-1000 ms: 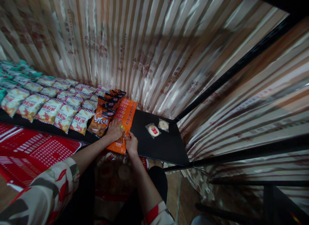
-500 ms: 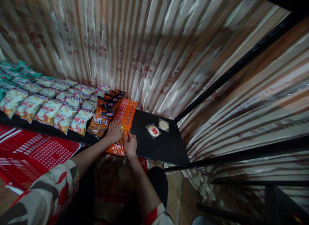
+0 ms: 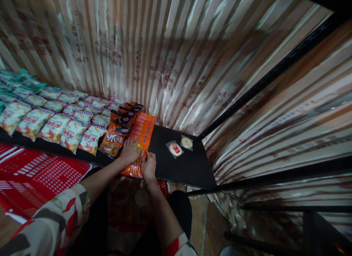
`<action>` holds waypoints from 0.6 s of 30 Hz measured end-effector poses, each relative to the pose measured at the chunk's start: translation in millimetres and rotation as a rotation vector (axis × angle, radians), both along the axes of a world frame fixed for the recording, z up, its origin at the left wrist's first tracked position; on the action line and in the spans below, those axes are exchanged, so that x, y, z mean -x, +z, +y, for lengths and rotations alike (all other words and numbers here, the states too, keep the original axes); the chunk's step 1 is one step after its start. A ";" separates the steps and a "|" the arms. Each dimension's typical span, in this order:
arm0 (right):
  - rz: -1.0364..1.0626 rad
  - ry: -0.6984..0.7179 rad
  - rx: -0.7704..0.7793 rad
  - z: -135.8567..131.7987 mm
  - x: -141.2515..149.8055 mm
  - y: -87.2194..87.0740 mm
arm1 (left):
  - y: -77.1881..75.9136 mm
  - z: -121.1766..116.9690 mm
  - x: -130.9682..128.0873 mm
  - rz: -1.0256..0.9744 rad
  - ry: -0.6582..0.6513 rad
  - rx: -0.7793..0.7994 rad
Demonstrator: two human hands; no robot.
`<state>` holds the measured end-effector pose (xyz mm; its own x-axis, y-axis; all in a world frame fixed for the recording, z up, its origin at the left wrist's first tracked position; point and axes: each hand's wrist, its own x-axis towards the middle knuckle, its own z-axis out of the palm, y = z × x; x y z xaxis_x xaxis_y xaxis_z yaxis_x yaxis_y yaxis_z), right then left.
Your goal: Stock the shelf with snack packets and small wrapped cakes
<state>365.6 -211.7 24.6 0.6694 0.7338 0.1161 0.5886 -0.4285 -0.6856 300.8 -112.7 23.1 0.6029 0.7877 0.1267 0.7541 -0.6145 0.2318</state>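
Observation:
Several orange snack packets [image 3: 146, 128] lie overlapped in a row on the black shelf [image 3: 176, 171], the front one shiny and partly see-through. Across the front packet my left hand [image 3: 130, 151] rests flat, fingers stretched out toward the back. My right hand [image 3: 148, 165] is closed at the packet's right edge, with thumb and fingers pinching it. Left of my left hand stands a row of orange-and-black snack bags [image 3: 112, 139]. Two round wrapped biscuits, one with a red label [image 3: 175, 149] and one plain [image 3: 186, 142], lie to the right of my right hand.
White snack bags [image 3: 71, 135] fill the left of the shelf in rows, with green bags [image 3: 22, 78] beyond. A pleated curtain [image 3: 165, 58] hangs behind. Black metal bars [image 3: 264, 80] run along the right. Below the shelf stands a red basket [image 3: 52, 175].

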 end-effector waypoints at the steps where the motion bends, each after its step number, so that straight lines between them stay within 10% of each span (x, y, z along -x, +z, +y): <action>1: 0.002 0.000 -0.005 0.2 -0.2 -0.2 | 0.0 0.0 0.0 0.002 0.000 -0.001; 18: -0.145 0.011 0.044 -3.7 -2.5 -3.5 | -12.2 -1.6 4.0 -0.095 -0.043 -0.061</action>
